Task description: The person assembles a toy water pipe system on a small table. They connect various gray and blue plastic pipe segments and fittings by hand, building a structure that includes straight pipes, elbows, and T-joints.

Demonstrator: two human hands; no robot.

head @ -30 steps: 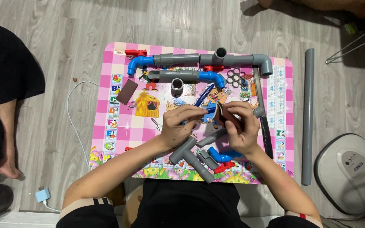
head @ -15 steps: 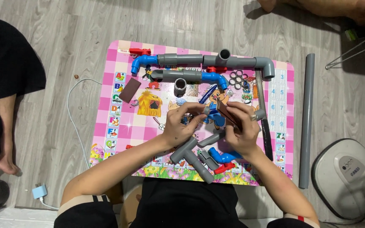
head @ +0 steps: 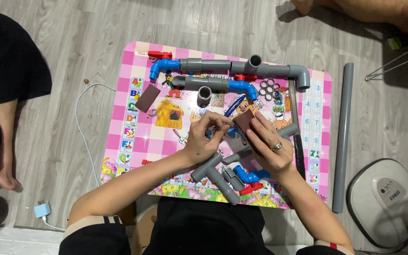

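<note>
Hands meet mid-frame over the pink table [head: 133, 132]: right hand [head: 267, 146] closed on a brown sanding block [head: 244, 121], left hand [head: 208, 137] pinching a small blue piece [head: 209, 133], mostly hidden, just left of it.

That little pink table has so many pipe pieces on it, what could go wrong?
The grey T-shaped pipe piece and the red-handled blue valve lie right at the pink table's near edge; a forearm might knock them off. The right hand rubs with a brown sandpaper piece close to the left hand, so fingers could get scraped.
</note>
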